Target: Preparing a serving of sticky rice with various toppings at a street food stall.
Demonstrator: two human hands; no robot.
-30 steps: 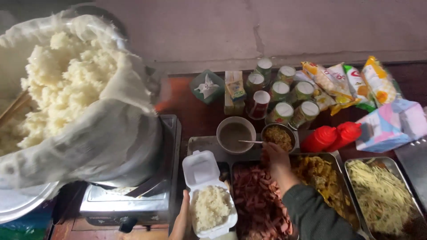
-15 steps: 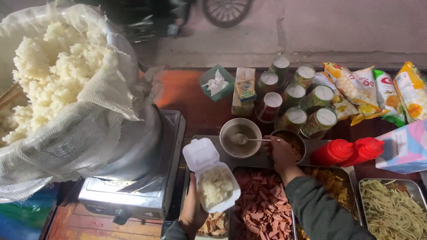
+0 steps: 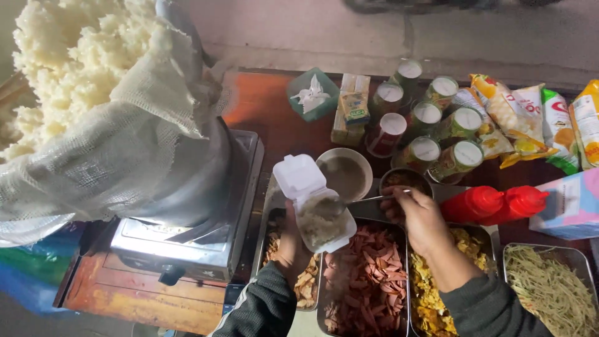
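Here, the left hand (image 3: 291,237) is gripping from beneath the open white foam box of rice (image 3: 319,215), while the right hand (image 3: 419,218) is pinching a metal spoon (image 3: 365,201) extending over that box.

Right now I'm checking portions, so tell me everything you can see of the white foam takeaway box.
The white foam clamshell box is open, its hinged lid tilted up toward the grey soup bowl. It holds pale sticky rice. The left hand grips it from beneath, above the tray of sliced sausage. The metal spoon in the right hand reaches over it.
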